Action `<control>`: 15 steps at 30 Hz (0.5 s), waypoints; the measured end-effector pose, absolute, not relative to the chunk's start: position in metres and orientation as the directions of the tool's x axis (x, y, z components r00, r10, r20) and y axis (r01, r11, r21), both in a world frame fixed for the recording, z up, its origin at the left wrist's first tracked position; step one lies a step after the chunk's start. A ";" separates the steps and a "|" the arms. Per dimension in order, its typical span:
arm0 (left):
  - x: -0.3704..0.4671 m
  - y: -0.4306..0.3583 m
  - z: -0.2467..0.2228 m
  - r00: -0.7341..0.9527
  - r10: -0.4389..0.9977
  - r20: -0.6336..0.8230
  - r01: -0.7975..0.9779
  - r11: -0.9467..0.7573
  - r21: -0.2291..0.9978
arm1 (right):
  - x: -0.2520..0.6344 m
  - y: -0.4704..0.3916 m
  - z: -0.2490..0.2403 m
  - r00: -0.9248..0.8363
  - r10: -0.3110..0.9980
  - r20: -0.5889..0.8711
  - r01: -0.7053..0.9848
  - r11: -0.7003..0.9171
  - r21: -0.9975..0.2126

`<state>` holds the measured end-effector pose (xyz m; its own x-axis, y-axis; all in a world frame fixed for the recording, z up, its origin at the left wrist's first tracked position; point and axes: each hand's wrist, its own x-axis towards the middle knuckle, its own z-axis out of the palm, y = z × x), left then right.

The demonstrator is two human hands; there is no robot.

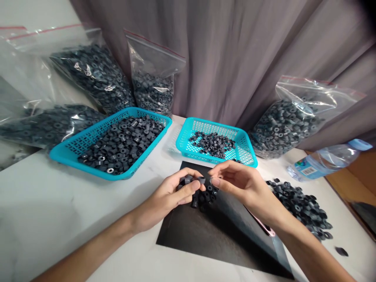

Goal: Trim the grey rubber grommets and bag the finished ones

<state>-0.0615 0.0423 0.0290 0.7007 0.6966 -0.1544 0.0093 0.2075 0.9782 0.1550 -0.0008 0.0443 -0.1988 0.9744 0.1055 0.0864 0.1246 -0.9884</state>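
My left hand [173, 192] is curled around several small dark grey ring-shaped pieces, one of them, a grey ring [201, 179], showing at the tips of its thumb and forefinger. Just to the right, my right hand [237, 182] has its thumb and forefinger bent towards that ring but apart, and I see nothing between them. Below both hands, a loose pile of dark rings [209, 194] lies on a black mat [202, 239], partly hidden by the fingers.
Behind the hands stand a fuller blue basket [110, 176] and a smaller blue basket [216, 122], both with grey rings. Ring-filled zip bags [152, 90] lean along the curtain. At right are a ring pile [302, 209], a water bottle [329, 160] and a pink-edged object [268, 231].
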 end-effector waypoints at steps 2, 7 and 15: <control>-0.062 0.042 0.029 0.705 0.693 -0.154 0.007 0.210 0.978 | 0.154 -0.001 0.045 -0.196 0.975 0.109 0.089 0.128 -0.988; -0.060 0.040 0.025 0.707 0.691 -0.151 -0.037 0.249 0.968 | 0.153 0.000 0.043 -0.194 0.976 0.104 0.072 0.120 -0.990; -0.052 0.037 0.026 0.677 0.699 -0.231 -0.159 0.445 0.881 | 0.152 0.002 0.041 -0.173 0.980 0.099 0.034 0.107 -0.994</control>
<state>-0.0519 0.0371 0.0260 0.6768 0.6990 -0.2308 -0.1594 0.4453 0.8811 0.1516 0.0022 0.0408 -0.1725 0.9800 0.0992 0.0342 0.1066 -0.9937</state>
